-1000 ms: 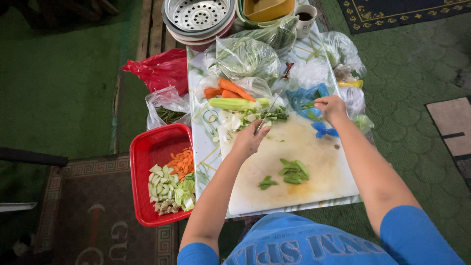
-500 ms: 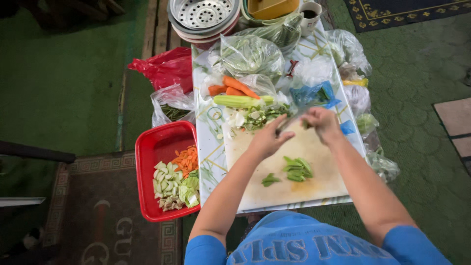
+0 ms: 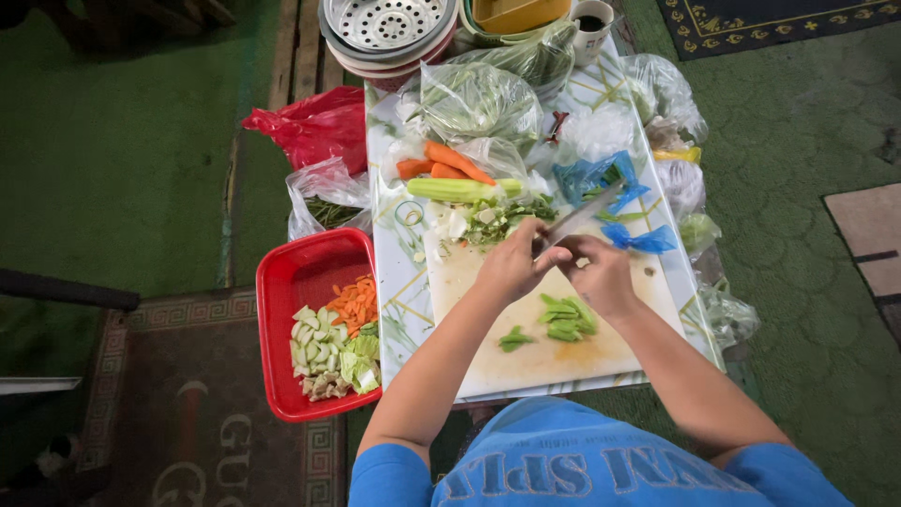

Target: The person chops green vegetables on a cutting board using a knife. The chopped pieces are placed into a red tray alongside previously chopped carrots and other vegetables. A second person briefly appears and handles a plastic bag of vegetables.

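Single head view: camera looking steeply down from above the person's chest, facing away from the body, sitting close over the cutting board (image 3: pixel 554 329) on the surface (image 3: pixel 399 282), floor showing left and right.

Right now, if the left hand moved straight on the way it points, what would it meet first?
Probably the pile of chopped greens at the far edge of the cutting board, just ahead of the left hand; height above the board is unclear.

Red tray (image 3: pixel 291 282), carrots (image 3: pixel 441 161), steamer bowls (image 3: pixel 385 28)
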